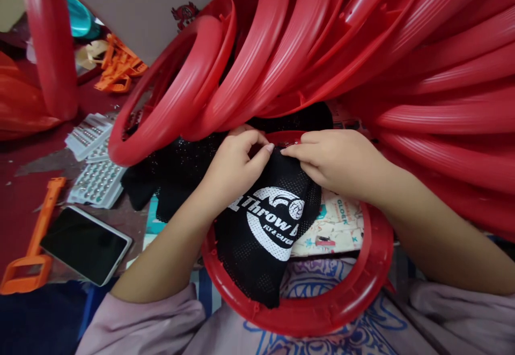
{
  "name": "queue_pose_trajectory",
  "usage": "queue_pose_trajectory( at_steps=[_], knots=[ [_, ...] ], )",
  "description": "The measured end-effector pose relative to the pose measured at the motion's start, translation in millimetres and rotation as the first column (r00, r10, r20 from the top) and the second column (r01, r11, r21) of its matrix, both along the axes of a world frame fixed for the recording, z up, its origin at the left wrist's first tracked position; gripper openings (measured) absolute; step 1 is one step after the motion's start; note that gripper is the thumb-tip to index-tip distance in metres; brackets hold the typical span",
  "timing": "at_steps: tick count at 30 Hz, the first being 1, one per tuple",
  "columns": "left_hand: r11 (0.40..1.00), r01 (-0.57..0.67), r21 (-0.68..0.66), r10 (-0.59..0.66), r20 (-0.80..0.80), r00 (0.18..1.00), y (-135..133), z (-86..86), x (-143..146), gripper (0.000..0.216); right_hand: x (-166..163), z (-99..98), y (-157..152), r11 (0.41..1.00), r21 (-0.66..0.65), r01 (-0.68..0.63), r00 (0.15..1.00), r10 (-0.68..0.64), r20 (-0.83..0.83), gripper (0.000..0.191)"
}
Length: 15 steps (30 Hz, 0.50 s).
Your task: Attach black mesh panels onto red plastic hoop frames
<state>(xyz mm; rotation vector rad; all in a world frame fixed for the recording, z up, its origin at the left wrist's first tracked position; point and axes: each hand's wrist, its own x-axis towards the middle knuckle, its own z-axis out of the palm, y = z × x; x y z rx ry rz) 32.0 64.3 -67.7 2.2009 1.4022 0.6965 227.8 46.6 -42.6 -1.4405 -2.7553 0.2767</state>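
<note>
A red plastic ring (322, 317) leans on my lap and the table edge, with its channel side facing me. Across its opening hangs a black mesh cloth (249, 258) printed with white lettering, including "Throw". At the ring's far side, my left hand (237, 164) pinches the top edge of the cloth between thumb and index finger. My right hand (346, 159) is closed at the same edge, its index fingertip close to the left thumb. The right hand's other fingers curl over the cloth and partly hide it.
Many red rings (261, 71) stand stacked behind my hands and to the right. More black mesh (181, 167) lies beneath them. On the left are a phone (86, 245), an orange plastic part (38, 237), trays of small metal pieces (96, 180) and other orange parts (118, 65).
</note>
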Motion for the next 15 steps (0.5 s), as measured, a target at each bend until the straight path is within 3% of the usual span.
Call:
queue_pose_trajectory(
  at_steps=[8, 15],
  knots=[
    [1.000, -0.012, 0.016, 0.013, -0.046, 0.999, 1.2, -1.0, 1.5, 0.013, 0.3, -3.4, 1.7, 0.999, 0.033, -0.027, 0.999, 0.026, 0.028, 0.036],
    [0.999, -0.014, -0.035, 0.013, -0.053, 0.999, -0.5, 2.5, 2.2, 0.013, 2.3, 2.3, 0.3, 0.994, -0.086, -0.071, 0.997, 0.072, 0.012, 0.036]
  ],
)
